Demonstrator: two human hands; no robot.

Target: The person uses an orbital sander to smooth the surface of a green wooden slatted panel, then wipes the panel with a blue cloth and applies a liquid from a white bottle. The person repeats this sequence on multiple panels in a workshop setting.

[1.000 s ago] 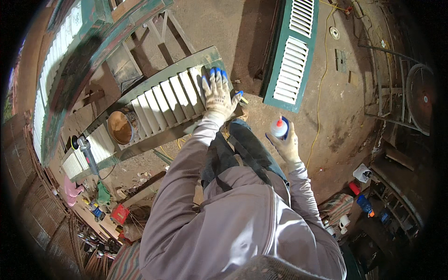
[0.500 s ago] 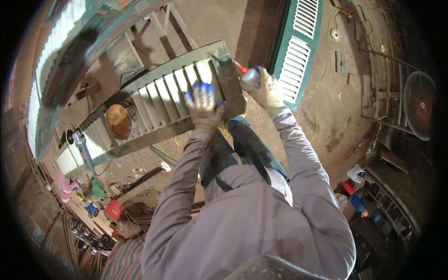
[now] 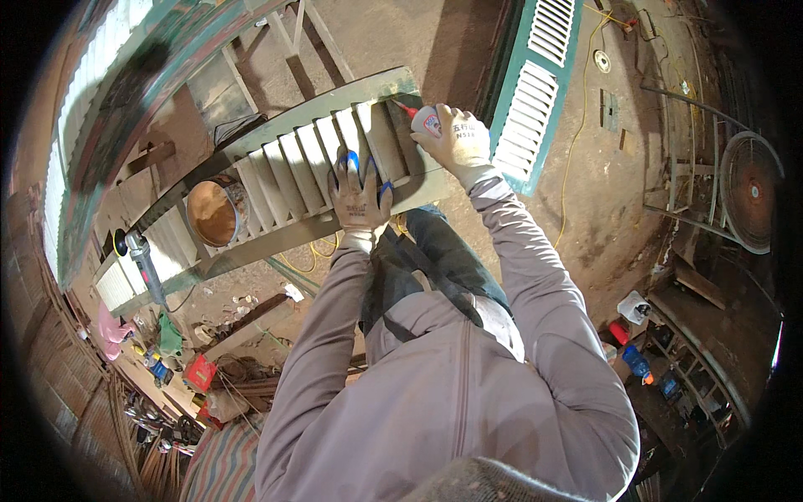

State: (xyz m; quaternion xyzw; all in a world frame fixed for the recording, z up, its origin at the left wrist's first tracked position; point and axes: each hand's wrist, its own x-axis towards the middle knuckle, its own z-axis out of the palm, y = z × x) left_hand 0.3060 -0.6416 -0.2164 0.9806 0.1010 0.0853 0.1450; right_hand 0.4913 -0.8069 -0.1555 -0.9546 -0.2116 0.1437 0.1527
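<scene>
A louvered shutter panel [image 3: 288, 167] with pale slats and a greenish frame lies slantwise in front of me. My left hand [image 3: 360, 194], in a glove with blue fingertips, rests on the slats near the panel's right end with fingers spread. In my gloved right hand [image 3: 462, 146] is a small white glue bottle [image 3: 428, 122] with a red nozzle. The bottle is tilted, its tip pointing left at the upper corner where the last slat meets the frame. Whether anything flows from the tip is too small to tell.
Farther left on the panel sit a round bowl of brown powder [image 3: 212, 214] and an angle grinder [image 3: 144, 263]. A green-framed shutter [image 3: 525, 109] stands beyond my right hand. A yellow cord [image 3: 577, 138] crosses the floor; a round fan-like wheel [image 3: 751, 191] stands far right.
My right hand has moved left and slightly up, bringing the nozzle over the panel's end corner. My left hand has shifted slightly on the slats, its fingers now farther down between them.
</scene>
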